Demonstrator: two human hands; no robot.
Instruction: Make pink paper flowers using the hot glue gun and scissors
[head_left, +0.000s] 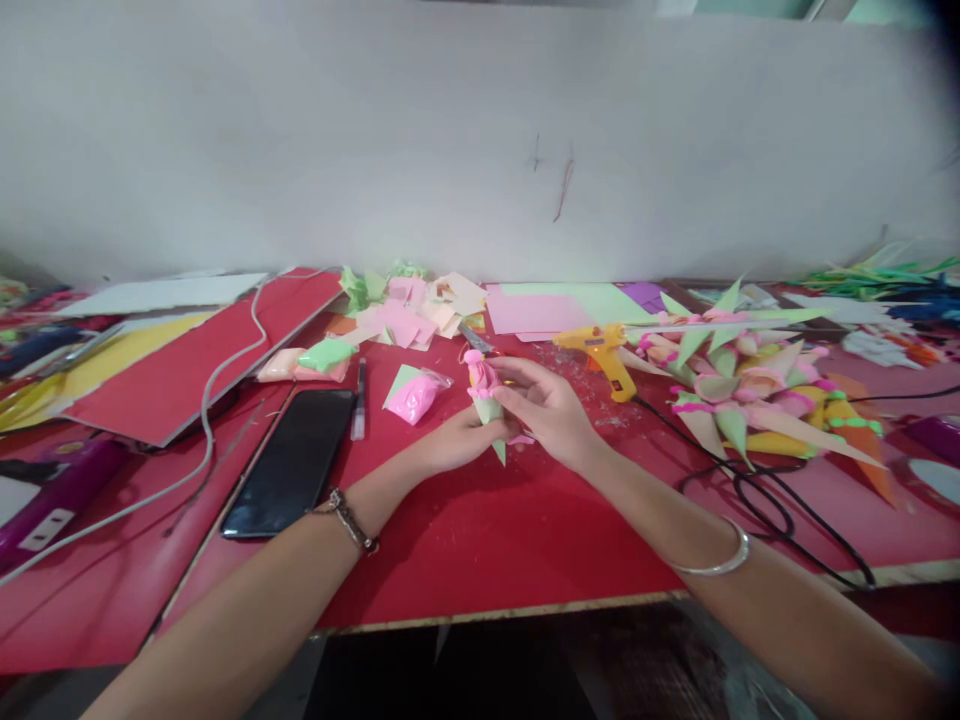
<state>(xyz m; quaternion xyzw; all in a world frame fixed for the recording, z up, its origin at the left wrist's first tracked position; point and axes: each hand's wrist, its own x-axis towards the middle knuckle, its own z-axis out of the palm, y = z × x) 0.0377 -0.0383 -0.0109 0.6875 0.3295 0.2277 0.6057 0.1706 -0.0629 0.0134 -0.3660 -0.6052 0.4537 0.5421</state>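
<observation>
A small paper cone flower (487,405), pale green at its pointed lower end with pink petals and a bright pink top, stands nearly upright between my hands. My left hand (459,440) is closed around the lower cone from the left. From the right, my right hand (551,405) pinches its upper part, fingers partly behind it. A bit of pink (521,440) shows just below the right fingers; I cannot make out what it is. Left of the hands lies a bag of bright pink clay (416,397) on a pale green paper piece. Scissors (480,342) lie partly hidden behind the flower.
A yellow glue gun (600,350) with a black cord (787,500) lies to the right, before a pile of paper cone flowers (739,375). A black phone (292,465), a pen (359,400) and clay bags (326,355) are at left. Paper scraps (409,312) lie behind.
</observation>
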